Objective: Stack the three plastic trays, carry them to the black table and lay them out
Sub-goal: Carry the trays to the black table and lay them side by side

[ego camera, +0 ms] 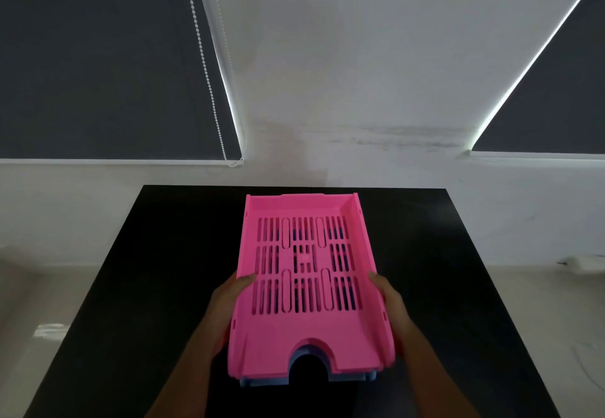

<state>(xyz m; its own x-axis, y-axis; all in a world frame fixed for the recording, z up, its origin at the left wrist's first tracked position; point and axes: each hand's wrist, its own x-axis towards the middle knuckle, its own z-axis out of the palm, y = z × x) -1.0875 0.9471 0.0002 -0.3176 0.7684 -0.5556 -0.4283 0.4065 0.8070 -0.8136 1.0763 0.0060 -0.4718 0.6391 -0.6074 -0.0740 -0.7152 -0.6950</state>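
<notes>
A pink slotted plastic tray (304,329) tops a stack held over the black table (140,286). Under it a blue tray (347,377) peeks out at the near edge; whether a third tray lies between them is hidden. My left hand (226,306) grips the stack's left side, thumb over the rim. My right hand (391,306) grips the right side the same way. The stack is level, with its notched end toward me.
The black table reaches back to a white wall (327,73). Dark roller blinds (98,57) hang at the left and right, a bead chain (209,90) beside the left one. Pale floor lies on both sides of the table.
</notes>
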